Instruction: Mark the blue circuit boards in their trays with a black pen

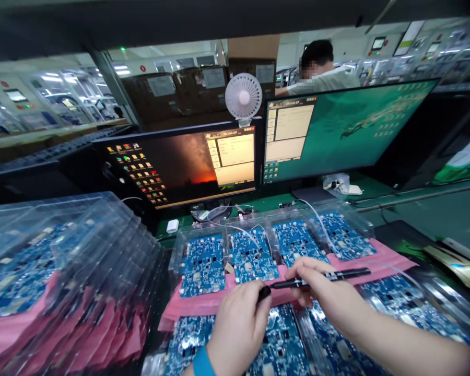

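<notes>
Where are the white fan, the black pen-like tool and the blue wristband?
White fan (243,96), head view, on its round grille.
Black pen-like tool (352,273), head view, on its barrel.
Blue wristband (202,363), head view, on its outer face.

Two hands (238,326), two monitors (348,130), one desk fan (243,96), four circuit boards (250,256) in back row.

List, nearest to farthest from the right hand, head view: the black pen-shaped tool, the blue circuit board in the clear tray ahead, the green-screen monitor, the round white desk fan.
1. Black pen-shaped tool: in the right hand.
2. Blue circuit board: ahead, in its clear tray.
3. Green-screen monitor: beyond, rightward.
4. Round white desk fan: farthest, left.
</notes>
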Action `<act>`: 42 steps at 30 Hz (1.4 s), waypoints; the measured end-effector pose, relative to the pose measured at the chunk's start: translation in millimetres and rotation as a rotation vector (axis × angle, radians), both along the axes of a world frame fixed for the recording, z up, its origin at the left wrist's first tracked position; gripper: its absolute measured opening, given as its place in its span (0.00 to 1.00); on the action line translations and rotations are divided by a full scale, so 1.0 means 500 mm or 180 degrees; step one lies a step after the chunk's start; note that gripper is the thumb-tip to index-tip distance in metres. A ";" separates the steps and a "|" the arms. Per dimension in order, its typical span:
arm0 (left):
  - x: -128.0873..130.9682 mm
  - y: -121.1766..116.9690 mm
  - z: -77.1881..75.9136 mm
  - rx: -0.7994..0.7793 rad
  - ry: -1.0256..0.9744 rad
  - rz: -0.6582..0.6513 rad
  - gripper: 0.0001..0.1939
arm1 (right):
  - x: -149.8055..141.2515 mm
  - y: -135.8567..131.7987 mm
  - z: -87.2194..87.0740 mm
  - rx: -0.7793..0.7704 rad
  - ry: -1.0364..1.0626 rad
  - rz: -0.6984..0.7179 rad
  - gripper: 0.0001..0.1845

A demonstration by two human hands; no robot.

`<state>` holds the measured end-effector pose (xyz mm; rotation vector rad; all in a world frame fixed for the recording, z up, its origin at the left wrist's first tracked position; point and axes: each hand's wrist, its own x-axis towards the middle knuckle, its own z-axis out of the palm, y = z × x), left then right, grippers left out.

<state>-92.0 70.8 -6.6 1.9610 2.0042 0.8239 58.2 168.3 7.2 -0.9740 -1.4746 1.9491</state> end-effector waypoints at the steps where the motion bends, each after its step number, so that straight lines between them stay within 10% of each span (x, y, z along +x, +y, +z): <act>1: 0.001 0.000 0.004 0.0005 0.0027 -0.0048 0.09 | -0.001 -0.002 -0.003 -0.0003 -0.0014 0.0066 0.16; 11: 0.025 -0.010 0.041 0.0186 -0.0338 -0.1074 0.08 | 0.001 -0.064 -0.028 0.0915 0.0095 0.0765 0.25; 23: 0.001 0.118 0.035 -0.1044 0.0946 0.0491 0.13 | -0.001 0.025 -0.042 0.3929 -0.1822 0.1320 0.10; 30: -0.010 0.177 -0.015 -0.1442 0.0925 0.1082 0.14 | 0.013 0.022 -0.076 0.3718 -0.1683 0.1481 0.14; 42: 0.019 0.203 -0.006 -0.1326 0.1221 0.1287 0.13 | 0.009 0.036 -0.070 0.3886 -0.1755 0.1593 0.10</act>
